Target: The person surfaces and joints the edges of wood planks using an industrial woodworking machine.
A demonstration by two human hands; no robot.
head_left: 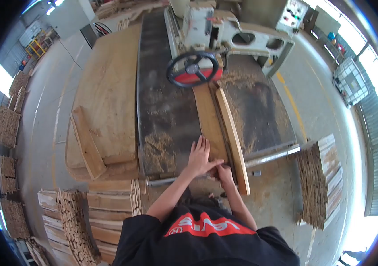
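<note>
A wooden board (210, 119) lies on the dark machine table, its far end running under the machine head. My left hand (200, 158) rests flat on the board's near left part, fingers stretched forward and thumb pointing right. At the near end of the board, my right hand (224, 174) is closed around its edge, close to the left thumb; its fingers are partly hidden. Along the board's right side runs a long pale wooden strip (233, 137), just right of my right hand.
The machine (242, 37) has a black handwheel (192, 68) and a red part behind it. Sawdust (158, 150) covers parts of the metal table (160, 106). Left, a plank (87, 144) lies on a wooden side table (104, 88). Stacked boards (313, 186) stand right, more stacks (111, 213) left.
</note>
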